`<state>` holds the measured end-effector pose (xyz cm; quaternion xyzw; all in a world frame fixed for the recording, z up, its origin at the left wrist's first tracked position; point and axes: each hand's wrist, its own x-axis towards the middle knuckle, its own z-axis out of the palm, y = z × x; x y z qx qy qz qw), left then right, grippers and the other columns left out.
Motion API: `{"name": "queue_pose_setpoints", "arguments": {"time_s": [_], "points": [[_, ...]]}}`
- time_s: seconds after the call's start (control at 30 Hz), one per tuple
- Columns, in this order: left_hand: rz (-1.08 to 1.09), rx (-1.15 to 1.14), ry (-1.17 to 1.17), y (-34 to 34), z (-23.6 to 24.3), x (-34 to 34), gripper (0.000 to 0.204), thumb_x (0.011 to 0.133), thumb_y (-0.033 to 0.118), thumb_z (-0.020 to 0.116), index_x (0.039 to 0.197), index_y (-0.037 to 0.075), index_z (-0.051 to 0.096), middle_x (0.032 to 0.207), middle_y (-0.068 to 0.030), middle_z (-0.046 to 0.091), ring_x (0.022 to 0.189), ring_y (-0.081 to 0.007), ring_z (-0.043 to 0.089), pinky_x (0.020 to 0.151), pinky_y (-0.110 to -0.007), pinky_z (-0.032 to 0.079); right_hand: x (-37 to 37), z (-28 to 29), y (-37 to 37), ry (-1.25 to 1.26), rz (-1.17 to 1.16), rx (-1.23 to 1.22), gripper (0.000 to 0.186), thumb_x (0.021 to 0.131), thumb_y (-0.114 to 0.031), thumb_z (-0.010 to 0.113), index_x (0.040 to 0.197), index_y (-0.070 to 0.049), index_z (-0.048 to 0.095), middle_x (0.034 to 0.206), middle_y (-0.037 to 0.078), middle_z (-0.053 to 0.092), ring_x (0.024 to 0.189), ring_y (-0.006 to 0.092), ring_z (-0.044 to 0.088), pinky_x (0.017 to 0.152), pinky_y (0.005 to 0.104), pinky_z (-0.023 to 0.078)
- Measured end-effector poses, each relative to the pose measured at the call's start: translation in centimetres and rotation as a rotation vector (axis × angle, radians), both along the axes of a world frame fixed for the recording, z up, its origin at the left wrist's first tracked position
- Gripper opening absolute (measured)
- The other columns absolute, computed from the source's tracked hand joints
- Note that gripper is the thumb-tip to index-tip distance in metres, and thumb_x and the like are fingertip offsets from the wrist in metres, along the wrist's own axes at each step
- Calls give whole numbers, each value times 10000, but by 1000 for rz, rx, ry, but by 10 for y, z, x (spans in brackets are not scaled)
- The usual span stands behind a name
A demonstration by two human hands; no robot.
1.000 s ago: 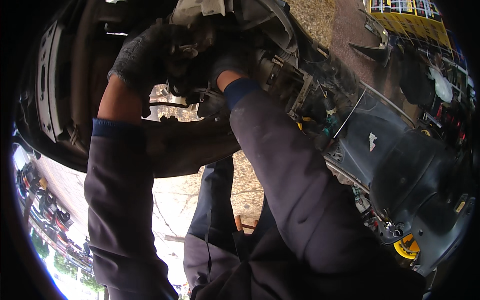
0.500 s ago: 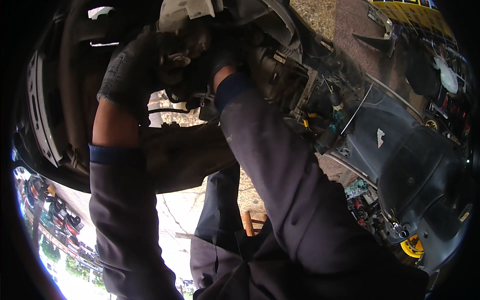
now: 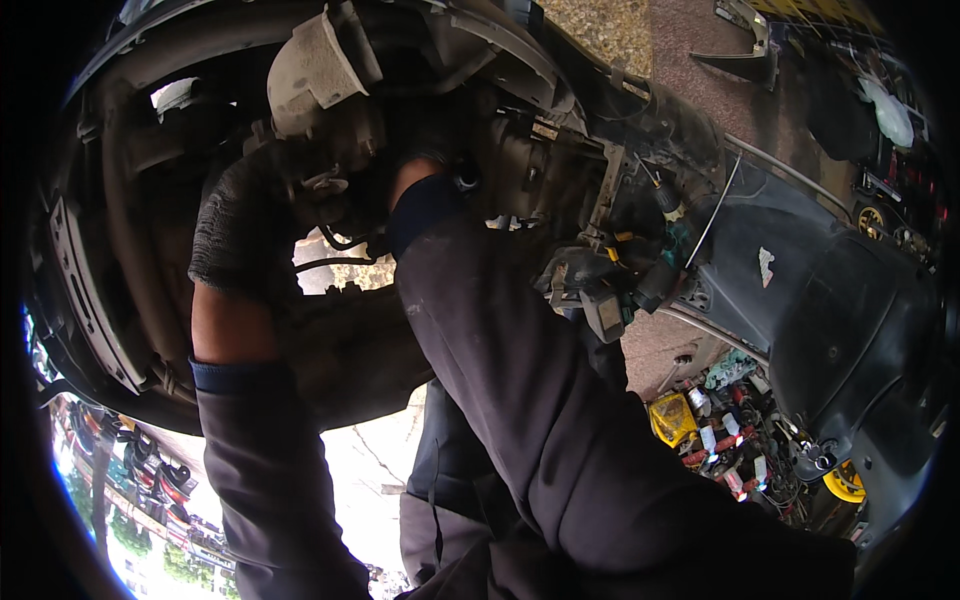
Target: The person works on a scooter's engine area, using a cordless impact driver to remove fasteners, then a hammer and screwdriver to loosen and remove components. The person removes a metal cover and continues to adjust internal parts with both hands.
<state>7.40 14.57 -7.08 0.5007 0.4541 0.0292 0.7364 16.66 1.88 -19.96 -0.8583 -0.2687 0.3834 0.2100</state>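
Note:
Both my arms reach up into the dark engine bay of a vehicle with its front parts off. My left hand (image 3: 238, 222), in a dark grey knitted glove, is beside a dusty engine part with a small metal tab (image 3: 325, 184); its fingers are lost in shadow behind that part. Above it sits a dusty grey curved duct-like piece (image 3: 318, 75). My right hand (image 3: 428, 158) goes deep among the dark parts right of the duct. Only its wrist and a bit of dark glove show, so its fingers and anything in them are hidden.
A teal cordless drill (image 3: 676, 235) and a thin metal rod (image 3: 714, 212) lie at the right, near a large black plastic panel (image 3: 800, 310). Below, a heap of tools includes a yellow case (image 3: 673, 419). A black headlight-like housing (image 3: 520, 165) sits right of my wrist.
The view has shifted, bringing more of the grey duct piece and the tool heap into sight. My right forearm has moved left and lies nearer my left arm. Both hands remain inside the engine bay.

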Motion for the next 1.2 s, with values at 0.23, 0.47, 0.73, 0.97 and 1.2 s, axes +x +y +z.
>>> {"name": "queue_pose_setpoints", "arguments": {"time_s": [0.23,0.47,0.73,0.97,1.2], "points": [[-118,182,97,-3,5,3,260,842,-8,639,1100,-25,664,1035,-129,685,943,-219,685,814,-335,586,4,-1,0,66,-97,32,469,911,-438,556,1205,-80,627,1171,146,644,1068,306,614,905,437,499],[233,-238,1,-3,-2,3,434,833,176,628,1194,-59,576,1046,-167,672,901,-298,688,742,-399,608,10,-2,5,178,-255,88,467,918,-438,547,1211,-81,621,1172,136,642,1070,298,610,903,438,499],[278,-98,195,-8,-1,15,379,666,134,824,951,-31,637,772,-88,634,565,-158,607,462,-293,504,19,-9,4,366,-491,158,466,926,-438,536,1217,-83,614,1173,125,640,1072,290,607,901,438,498],[29,394,250,-16,-4,24,576,763,43,774,1234,26,444,872,-89,647,757,-158,643,678,-254,528,28,-13,5,573,-734,228,465,932,-438,526,1223,-84,608,1174,116,638,1074,283,603,899,439,498],[65,430,495,-30,13,35,842,544,280,903,1194,-10,451,997,-147,679,916,-236,658,845,-338,519,31,-13,-5,891,-1092,341,464,939,-437,516,1229,-85,602,1175,106,636,1076,276,600,897,439,497]]}}
